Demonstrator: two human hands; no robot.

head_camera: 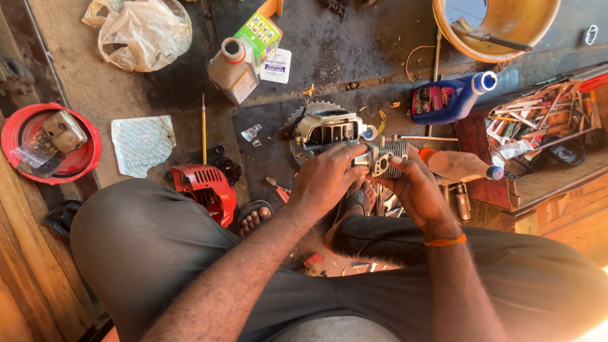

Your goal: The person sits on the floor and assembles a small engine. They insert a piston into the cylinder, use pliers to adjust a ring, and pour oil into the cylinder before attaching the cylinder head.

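While both hands work above the oily floor, the finned engine cylinder [387, 158] sits between them at knee height. The right hand [418, 190] is wrapped around its finned body; the left hand [326, 180] pinches at its open end with fingertips closed on the rim.

Risk, as judged: oily fingers could let the cylinder slip and drop onto the metal engine housing [326, 126] directly below, chipping fins.

Containers: the yellow basin [506, 44] holds liquid and a long tool; the red lid [19, 136] carries a small metal part; the blue oil bottle [446, 98] lies on its side, cap on; the white bottle [233, 71] stands capped.
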